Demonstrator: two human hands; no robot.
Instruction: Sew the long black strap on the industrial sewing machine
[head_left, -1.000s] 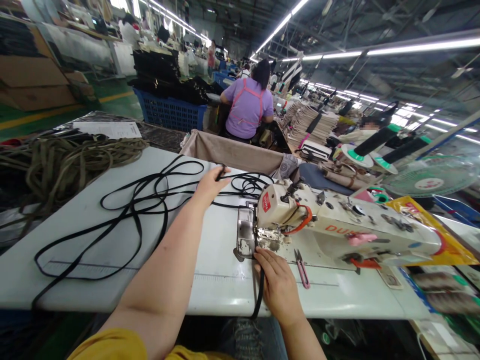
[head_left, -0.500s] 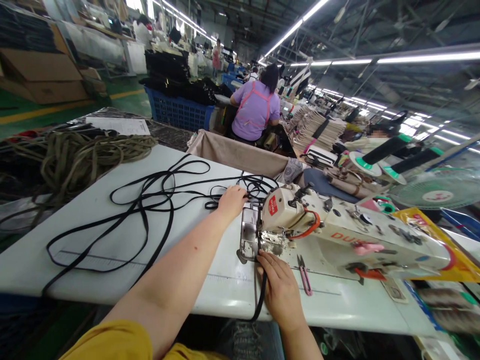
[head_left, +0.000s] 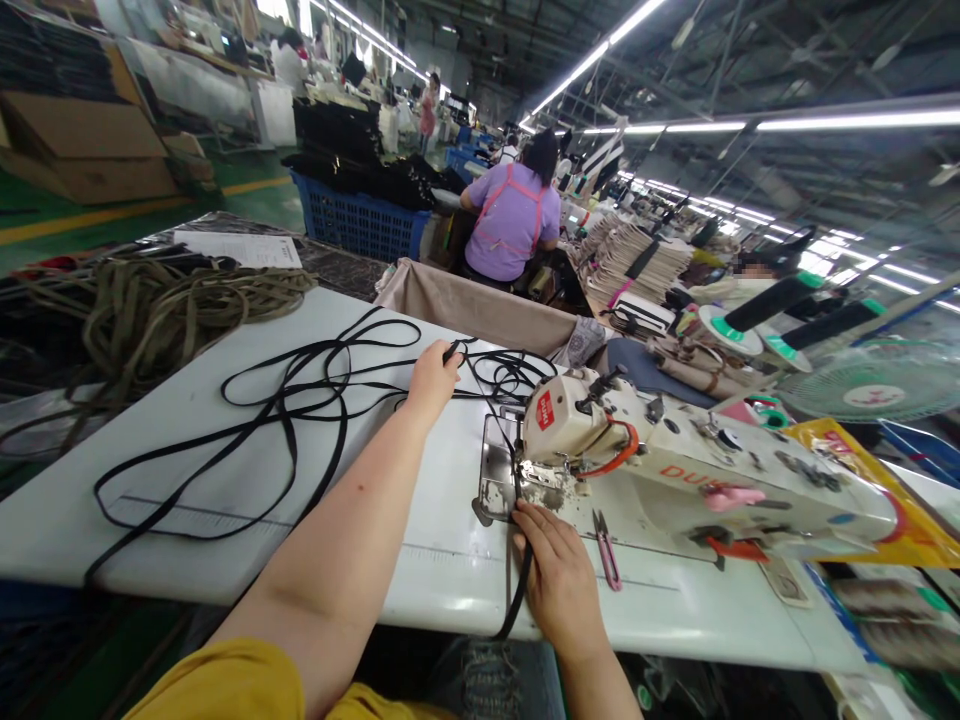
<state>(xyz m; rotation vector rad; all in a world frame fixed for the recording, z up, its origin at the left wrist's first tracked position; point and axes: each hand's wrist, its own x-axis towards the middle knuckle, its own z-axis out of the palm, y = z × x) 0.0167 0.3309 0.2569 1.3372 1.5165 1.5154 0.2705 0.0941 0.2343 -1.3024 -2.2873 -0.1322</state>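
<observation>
A sewing machine (head_left: 630,440) stands on the white table, its needle area above a metal plate. A narrow black strap (head_left: 517,598) runs from the table's front edge, under my right hand (head_left: 553,565), to the needle area. My right fingers press the strap flat just in front of the plate. Behind and left of the machine head, my left hand (head_left: 435,375) is closed round part of the black strap, lifted off the table. Loops of the same strap (head_left: 289,430) spread over the left side of the table. Pink thread snips (head_left: 609,552) lie right of my right hand.
Olive straps (head_left: 180,300) are heaped at the table's far left, by a paper sheet (head_left: 240,250). A cloth-lined bin (head_left: 472,305) borders the back edge. Thread cones (head_left: 772,300) and a fan (head_left: 874,390) stand right. Ahead sits a person in purple (head_left: 510,225).
My left hand has moved back and to the left, away from the machine head, drawing the strap with it. My right hand has stayed almost in place.
</observation>
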